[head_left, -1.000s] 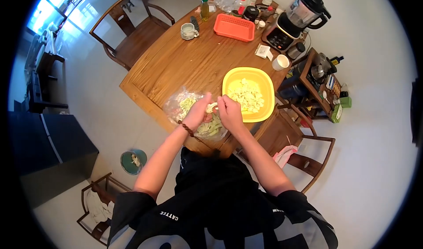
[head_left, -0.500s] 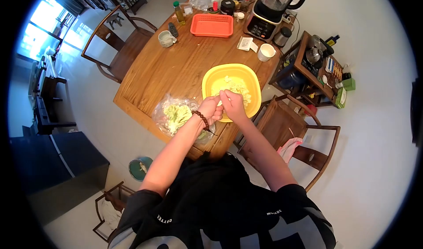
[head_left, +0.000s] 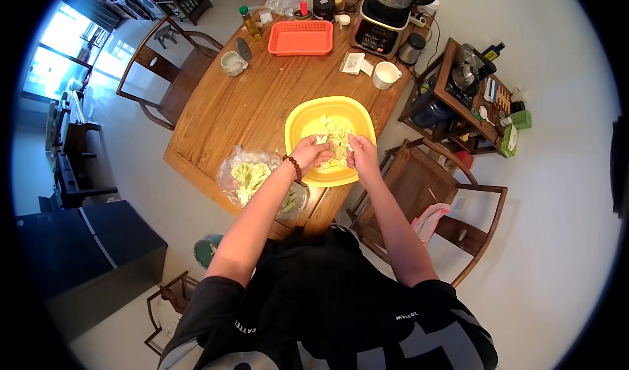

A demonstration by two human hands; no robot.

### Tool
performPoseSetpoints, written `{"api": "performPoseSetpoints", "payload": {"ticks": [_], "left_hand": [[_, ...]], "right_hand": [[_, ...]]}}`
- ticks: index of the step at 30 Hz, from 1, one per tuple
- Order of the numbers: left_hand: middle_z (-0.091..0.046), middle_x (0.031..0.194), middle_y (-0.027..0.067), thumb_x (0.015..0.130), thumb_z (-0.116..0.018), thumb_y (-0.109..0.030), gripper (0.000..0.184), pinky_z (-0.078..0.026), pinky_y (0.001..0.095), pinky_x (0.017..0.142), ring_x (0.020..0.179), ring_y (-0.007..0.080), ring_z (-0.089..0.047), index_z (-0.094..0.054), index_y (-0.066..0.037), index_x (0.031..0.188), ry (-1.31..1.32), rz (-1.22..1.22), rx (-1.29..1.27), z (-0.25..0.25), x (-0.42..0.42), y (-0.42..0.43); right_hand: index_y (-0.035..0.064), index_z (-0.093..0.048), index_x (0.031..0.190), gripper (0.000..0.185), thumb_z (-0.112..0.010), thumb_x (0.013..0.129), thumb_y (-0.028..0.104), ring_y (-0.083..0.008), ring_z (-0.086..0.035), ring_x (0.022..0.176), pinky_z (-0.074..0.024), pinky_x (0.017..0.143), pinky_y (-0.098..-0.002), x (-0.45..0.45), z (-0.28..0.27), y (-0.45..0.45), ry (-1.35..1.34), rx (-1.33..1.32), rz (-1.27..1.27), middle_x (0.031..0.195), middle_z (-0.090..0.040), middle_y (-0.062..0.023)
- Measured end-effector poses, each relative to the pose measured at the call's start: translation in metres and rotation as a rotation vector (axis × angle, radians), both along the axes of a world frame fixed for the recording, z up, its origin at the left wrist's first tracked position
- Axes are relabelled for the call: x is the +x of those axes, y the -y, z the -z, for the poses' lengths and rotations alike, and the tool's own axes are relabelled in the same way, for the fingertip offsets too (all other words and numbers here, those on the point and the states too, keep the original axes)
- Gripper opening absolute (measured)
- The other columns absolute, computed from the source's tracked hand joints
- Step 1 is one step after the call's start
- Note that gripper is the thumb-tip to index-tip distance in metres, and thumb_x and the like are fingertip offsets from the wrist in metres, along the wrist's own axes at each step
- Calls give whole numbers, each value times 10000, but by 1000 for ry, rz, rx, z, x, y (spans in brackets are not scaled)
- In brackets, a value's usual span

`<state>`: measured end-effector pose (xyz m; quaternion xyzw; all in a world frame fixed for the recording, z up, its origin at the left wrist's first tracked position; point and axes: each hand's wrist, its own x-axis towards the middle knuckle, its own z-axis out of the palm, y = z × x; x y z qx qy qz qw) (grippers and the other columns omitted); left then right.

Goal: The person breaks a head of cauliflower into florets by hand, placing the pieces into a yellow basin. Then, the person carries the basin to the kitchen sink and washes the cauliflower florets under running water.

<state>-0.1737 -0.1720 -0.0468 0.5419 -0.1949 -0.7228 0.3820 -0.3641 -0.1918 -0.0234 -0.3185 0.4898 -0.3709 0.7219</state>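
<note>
A yellow basin (head_left: 298, 121) on the wooden table holds many small pale cauliflower pieces (head_left: 337, 134). Over its left side is my left hand (head_left: 310, 153), wearing a brown bead bracelet, with a pale cauliflower piece (head_left: 322, 139) pinched in its fingers. My right hand (head_left: 362, 155) is over the basin's right side, its fingers closed around a small pale piece (head_left: 352, 145). The two hands are apart. Left of the basin, a larger cauliflower chunk (head_left: 249, 178) lies on a clear plastic bag (head_left: 226, 172), partly hidden by my left forearm.
Farther back on the table (head_left: 216, 117) are a red basket (head_left: 300, 38), a grey mug (head_left: 233, 63), an oil bottle (head_left: 250, 24), a white cup (head_left: 386, 75) and a blender (head_left: 380, 32). A wooden chair (head_left: 413, 183) stands to the right, a green bin (head_left: 206, 252) at the lower left.
Both hands have gone from above the plastic bag to over the yellow basin. They were together and have now moved apart, each with a piece. The camera view has shifted.
</note>
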Motion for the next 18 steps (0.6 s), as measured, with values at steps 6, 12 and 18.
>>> {"api": "performPoseSetpoints", "payload": {"ticks": [6, 12, 18], "left_hand": [[-620, 1295, 142, 1017, -614, -219, 609, -597, 317, 805, 1093, 238, -679, -358, -5, 1526, 391, 175, 17, 5, -2, -1], [-702, 1188, 80, 1050, -526, -234, 340, -571, 298, 652, 827, 156, -700, -628, -55, 1320, 327, -74, -48, 22, 74, -58], [-753, 995, 72, 990, -617, -202, 224, -540, 298, 741, 838, 161, -702, -733, -40, 1094, 801, -250, -224, 19, 178, -181]], "right_hand": [[42, -577, 920, 278, -607, 1033, 295, -94, -486, 524, -383, 491, -239, 12, 7, -17, -133, 15, -96, 715, -554, -34], [37, -619, 984, 242, -626, 1016, 277, -89, -519, 531, -401, 494, -232, 60, 34, -59, -126, 34, -257, 735, -602, -34], [25, -655, 879, 241, -762, 868, 241, -290, -688, 742, -535, 689, -391, 129, 65, -114, -545, -575, -570, 806, -694, -142]]}}
